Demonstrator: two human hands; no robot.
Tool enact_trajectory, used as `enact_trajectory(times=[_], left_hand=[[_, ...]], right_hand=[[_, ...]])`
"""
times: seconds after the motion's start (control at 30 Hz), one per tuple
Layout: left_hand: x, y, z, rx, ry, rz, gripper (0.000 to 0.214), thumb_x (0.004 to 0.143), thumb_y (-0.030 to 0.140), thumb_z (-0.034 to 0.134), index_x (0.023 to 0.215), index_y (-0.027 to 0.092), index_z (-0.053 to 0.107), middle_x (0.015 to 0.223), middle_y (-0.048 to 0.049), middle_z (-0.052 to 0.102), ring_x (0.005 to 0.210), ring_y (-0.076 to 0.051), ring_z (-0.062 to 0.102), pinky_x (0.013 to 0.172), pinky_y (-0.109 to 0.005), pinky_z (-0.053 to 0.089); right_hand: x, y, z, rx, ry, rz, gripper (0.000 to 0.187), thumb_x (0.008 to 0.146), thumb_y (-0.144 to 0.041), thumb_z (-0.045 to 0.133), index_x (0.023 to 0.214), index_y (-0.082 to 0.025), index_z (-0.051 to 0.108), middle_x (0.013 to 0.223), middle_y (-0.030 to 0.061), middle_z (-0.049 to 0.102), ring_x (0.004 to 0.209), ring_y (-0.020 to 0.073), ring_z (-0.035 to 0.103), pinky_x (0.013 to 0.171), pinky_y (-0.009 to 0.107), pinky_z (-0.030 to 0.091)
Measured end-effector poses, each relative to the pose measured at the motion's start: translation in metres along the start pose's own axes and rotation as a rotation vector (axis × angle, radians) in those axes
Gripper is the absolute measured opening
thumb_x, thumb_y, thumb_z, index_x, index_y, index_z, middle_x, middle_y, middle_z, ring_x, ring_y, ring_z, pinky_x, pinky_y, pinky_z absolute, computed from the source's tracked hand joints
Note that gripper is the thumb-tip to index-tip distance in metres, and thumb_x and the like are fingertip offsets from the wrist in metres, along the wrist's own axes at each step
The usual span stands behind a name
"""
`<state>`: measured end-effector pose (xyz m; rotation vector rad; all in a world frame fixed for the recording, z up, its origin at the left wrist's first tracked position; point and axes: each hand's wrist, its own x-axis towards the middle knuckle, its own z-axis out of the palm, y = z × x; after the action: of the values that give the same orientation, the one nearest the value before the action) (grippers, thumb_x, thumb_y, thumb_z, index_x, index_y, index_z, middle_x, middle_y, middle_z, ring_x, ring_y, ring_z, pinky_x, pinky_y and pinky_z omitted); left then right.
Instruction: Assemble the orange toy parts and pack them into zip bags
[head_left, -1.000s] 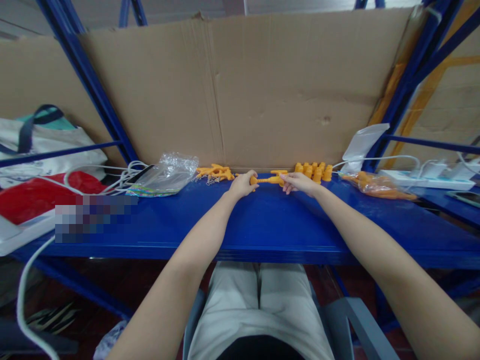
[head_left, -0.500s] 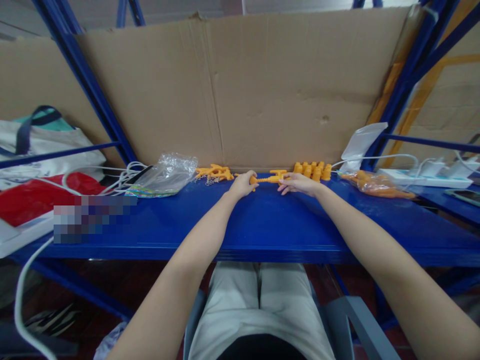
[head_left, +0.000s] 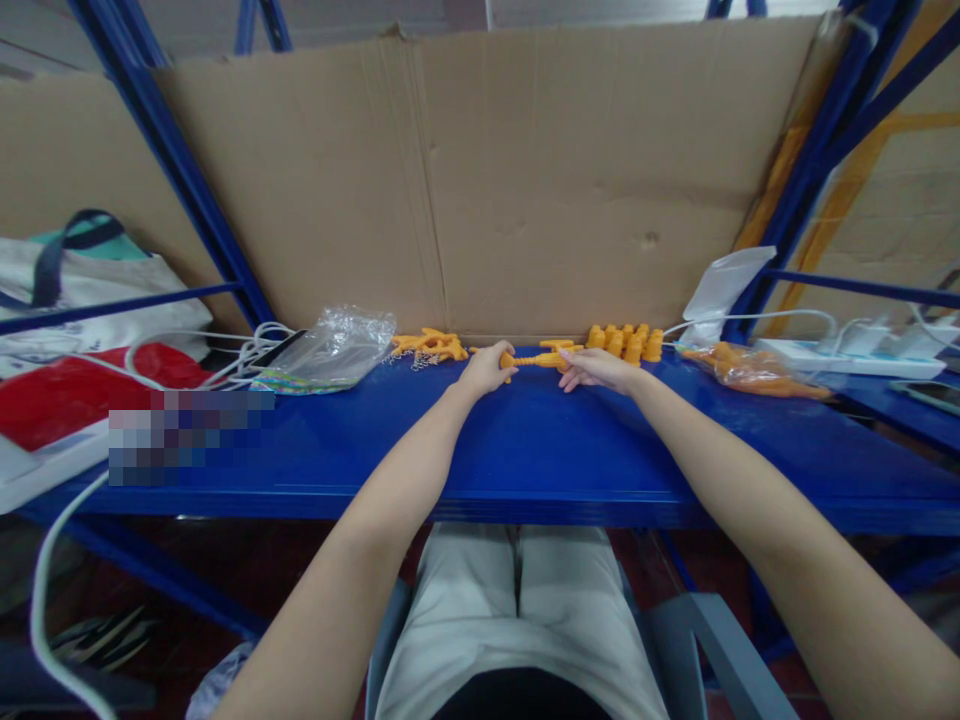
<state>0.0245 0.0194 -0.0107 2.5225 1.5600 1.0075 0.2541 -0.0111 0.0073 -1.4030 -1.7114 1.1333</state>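
My left hand [head_left: 486, 370] is closed around the left end of an orange ridged plastic rod [head_left: 531, 360], held level just above or on the blue table. At its thicker right end, the fingertips of my right hand [head_left: 598, 369] pinch it, with the lower fingers hanging loose. Behind the rod, close to my right hand, lies another orange piece [head_left: 556, 345]. A pile of orange branched pieces with small metal chains [head_left: 429, 346] rests left of my left hand. Just beyond my right hand, several orange cup-shaped pieces [head_left: 626, 343] stand in rows.
A clear plastic bag [head_left: 330, 350] lies on the left beside white cables. To the right are a bag of orange parts [head_left: 750, 370] and a white power strip [head_left: 847, 357]. A cardboard sheet [head_left: 525, 190] backs the blue table [head_left: 540, 450], between blue posts.
The fingers of my right hand have shifted very slightly on the rod. My left hand keeps its hold in the same place.
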Motion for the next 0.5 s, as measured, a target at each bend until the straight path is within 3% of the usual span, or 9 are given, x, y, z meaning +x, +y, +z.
enact_trajectory(times=[0.27,0.37,0.5], left_hand=[[-0.0008,0.0025,-0.0022,-0.009,-0.011,-0.032,0.025,0.077,0.021,0.073,0.099,0.019,0.063,0.087,-0.0027,0.069,0.088,-0.018,0.066,0.079,-0.027,0.048],[-0.0006,0.0023,-0.0017,-0.008,0.0,-0.023,0.024,0.077,0.024,0.073,0.098,0.019,0.063,0.085,-0.002,0.07,0.085,-0.018,0.066,0.076,-0.027,0.048],[-0.0003,0.0012,-0.0001,-0.028,0.023,-0.008,0.022,0.078,0.028,0.073,0.096,0.019,0.063,0.083,-0.0016,0.07,0.083,-0.017,0.066,0.073,-0.025,0.048]], right_hand=[[-0.0047,0.0009,-0.0054,0.024,-0.092,-0.035,0.028,0.093,-0.041,0.054,0.097,-0.017,0.065,0.09,0.0087,0.073,0.082,0.0186,0.07,0.066,0.024,0.053],[-0.002,0.0042,-0.0063,0.116,-0.081,-0.015,0.018,0.09,-0.03,0.06,0.103,-0.018,0.063,0.091,0.0063,0.073,0.078,0.015,0.07,0.07,0.022,0.054],[0.0016,0.0072,-0.0063,0.201,-0.067,-0.008,0.019,0.088,-0.019,0.061,0.107,-0.02,0.059,0.086,0.0052,0.072,0.07,0.012,0.069,0.071,0.022,0.055]])
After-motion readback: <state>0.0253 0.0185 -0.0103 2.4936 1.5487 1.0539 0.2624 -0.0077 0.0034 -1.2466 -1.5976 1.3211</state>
